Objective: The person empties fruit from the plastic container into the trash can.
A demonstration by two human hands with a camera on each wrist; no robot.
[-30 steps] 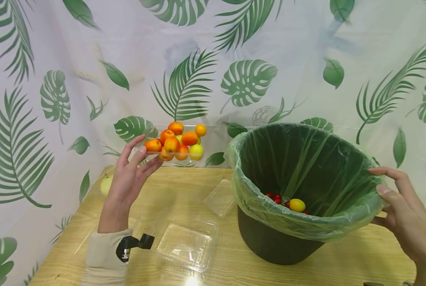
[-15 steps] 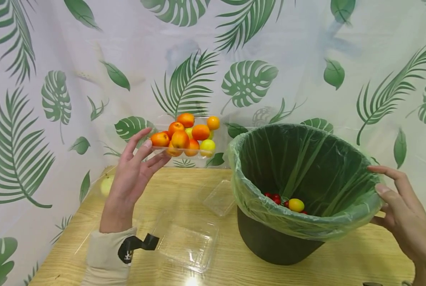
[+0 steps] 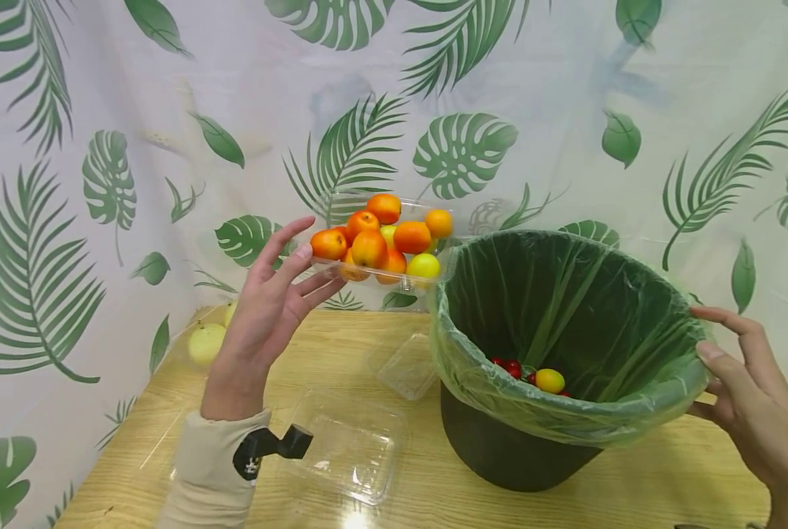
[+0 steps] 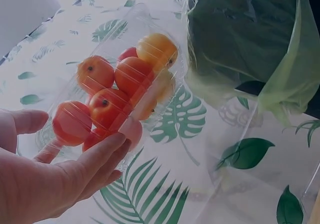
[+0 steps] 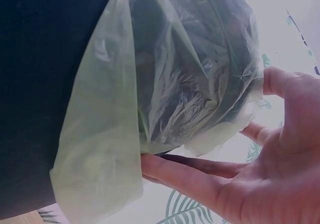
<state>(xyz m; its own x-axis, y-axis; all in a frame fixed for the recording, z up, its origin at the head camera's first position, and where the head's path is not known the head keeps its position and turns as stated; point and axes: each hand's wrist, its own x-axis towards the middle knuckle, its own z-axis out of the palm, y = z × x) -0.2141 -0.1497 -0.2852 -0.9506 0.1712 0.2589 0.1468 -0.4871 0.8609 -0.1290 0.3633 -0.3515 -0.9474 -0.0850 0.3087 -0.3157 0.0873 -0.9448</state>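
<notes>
My left hand (image 3: 268, 308) holds a clear plastic fruit box (image 4: 141, 14) by its left end, thumb at the near edge and fingers underneath. Small round orange fruits (image 3: 369, 248) and a few yellow ones (image 3: 424, 266) are piled in it. The box is up off the table, its right end overlapping the left rim of a black bin (image 3: 499, 455) in the head view. A pale green bin liner (image 3: 546, 422) is folded over the bin's rim. At the right side of that rim, my right hand (image 3: 750, 382) grips the lined edge, fingers below it in the right wrist view.
Inside the bin lie several small red fruits (image 3: 512, 368) and a yellow-orange one (image 3: 550, 380). An open clear box (image 3: 350, 448) and another clear plastic piece (image 3: 408, 366) lie on the wooden table (image 3: 281, 375). Pale yellow-green round fruits (image 3: 206, 344) stand at the back left.
My left hand has carried the fruit box up and to the right, to the bin's left rim. The right hand stays at the rim, and the bin has barely moved.
</notes>
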